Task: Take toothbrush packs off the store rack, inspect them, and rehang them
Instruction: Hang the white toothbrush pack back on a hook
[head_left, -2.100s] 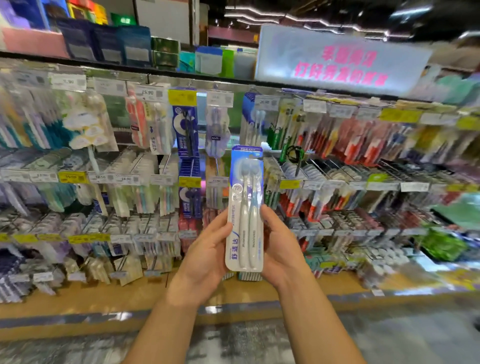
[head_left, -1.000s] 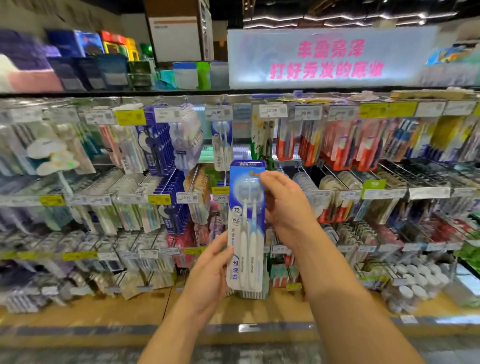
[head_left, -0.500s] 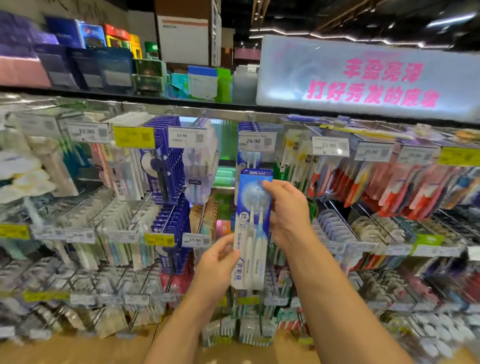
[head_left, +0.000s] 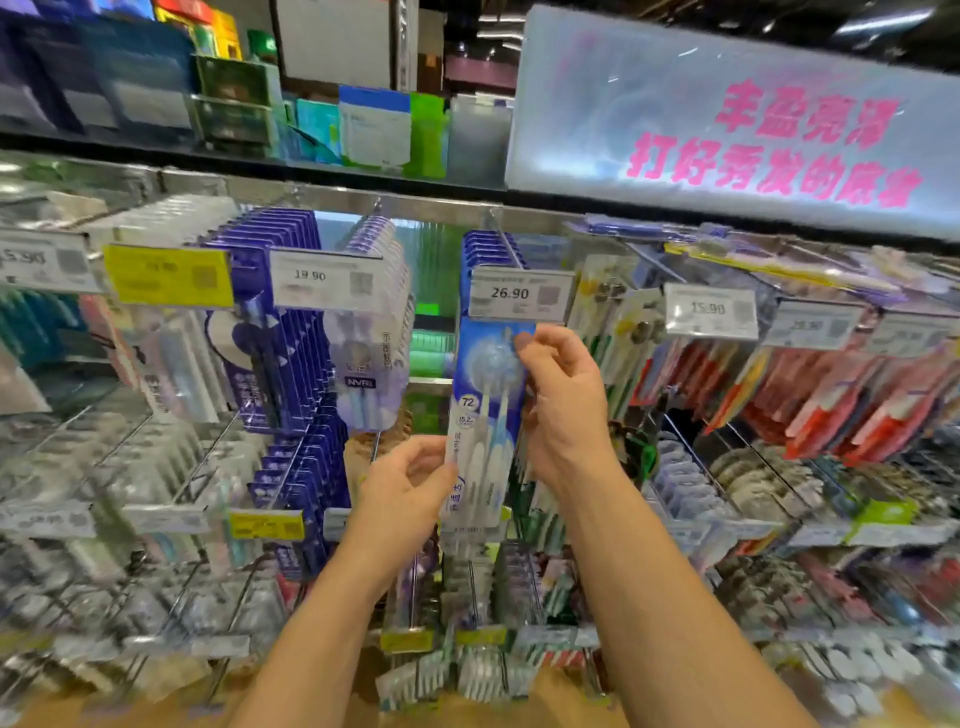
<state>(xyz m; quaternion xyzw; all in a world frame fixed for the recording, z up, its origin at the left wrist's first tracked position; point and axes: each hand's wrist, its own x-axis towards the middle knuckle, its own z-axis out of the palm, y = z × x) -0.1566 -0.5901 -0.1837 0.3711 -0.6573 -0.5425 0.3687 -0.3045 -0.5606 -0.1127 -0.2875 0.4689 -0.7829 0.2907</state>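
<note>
A tall blue-and-white toothbrush pack (head_left: 485, 410) with two pale brushes and a "72" badge stands upright against the store rack. Its top edge sits just under the 26.90 price tag (head_left: 521, 292) of a hook (head_left: 503, 241) that carries more blue packs. My right hand (head_left: 563, 395) pinches the pack's upper right edge with thumb and fingers. My left hand (head_left: 410, 483) grips the pack's lower left edge. Whether the pack's hole is on the hook is hidden by the tag.
Rows of wire hooks with hanging packs fill the rack: dark blue packs (head_left: 270, 322) and lilac packs (head_left: 371, 332) to the left, red and orange packs (head_left: 831, 400) to the right. A lit sign with pink characters (head_left: 769, 135) hangs above. Boxes stand on the top shelf (head_left: 374, 124).
Both hands have carried the pack upward and toward the rack, from chest height to right under the 26.90 tag. My right hand shifted from the pack's lower side to its top.
</note>
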